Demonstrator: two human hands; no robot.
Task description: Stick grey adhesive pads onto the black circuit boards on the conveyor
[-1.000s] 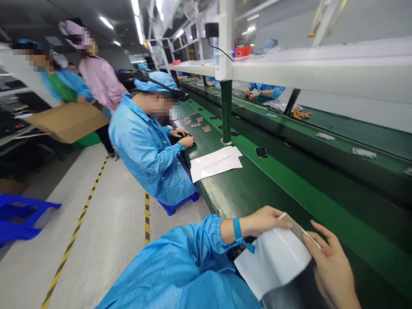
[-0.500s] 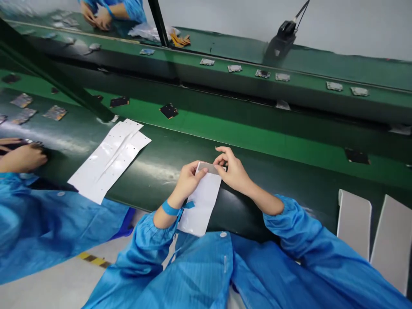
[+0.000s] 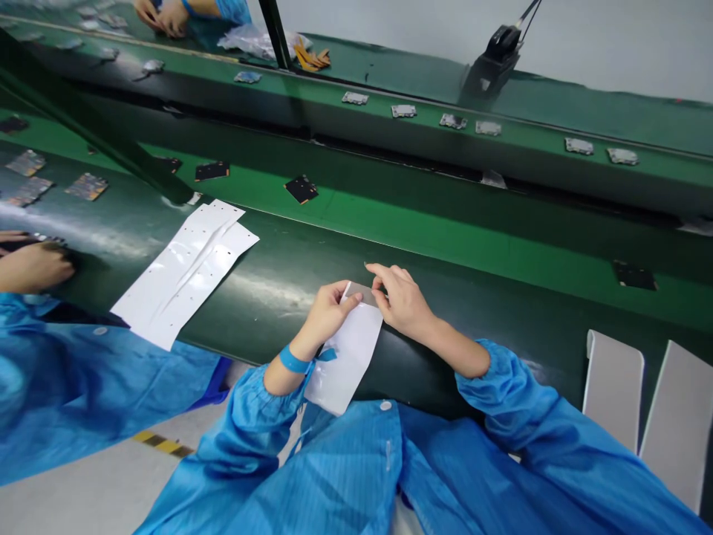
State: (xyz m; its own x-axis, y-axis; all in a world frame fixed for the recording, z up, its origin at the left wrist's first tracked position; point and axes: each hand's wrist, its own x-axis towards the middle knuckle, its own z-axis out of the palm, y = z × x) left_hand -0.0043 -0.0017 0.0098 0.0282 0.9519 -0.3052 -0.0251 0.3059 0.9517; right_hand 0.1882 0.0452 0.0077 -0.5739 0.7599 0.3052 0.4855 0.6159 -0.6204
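Left hand (image 3: 327,316) grasps the white sheet (image 3: 342,360) by its grey end (image 3: 367,296), thumb laid on top and fingers tucked behind, a blue wristband (image 3: 295,360) round the wrist. Right hand (image 3: 405,301) has its thumb and a bent finger closed on the right corner of that same end, the forefinger raised clear. The white sheet is held at the near edge of the counter (image 3: 278,297), its lower end pointing back toward the blue coat (image 3: 345,468); whether its underside touches the counter cannot be told. Left of the white sheet, well apart, lies a stack of dotted sheets (image 3: 186,271), and farther left a co-worker's hand (image 3: 38,269) shows at the edge of view. Right of the white sheet, past the forearm, two grey panels (image 3: 613,386) lie side by side. Beyond the white sheet runs a bright green strip (image 3: 401,215); on it one black board (image 3: 301,189) sits ahead and to the left of the sheet, and a second board (image 3: 635,275) far to its right. Farther beyond the white sheet, small silvery parts (image 3: 488,128) line a raised ledge (image 3: 532,137), with a black device (image 3: 495,59) behind them
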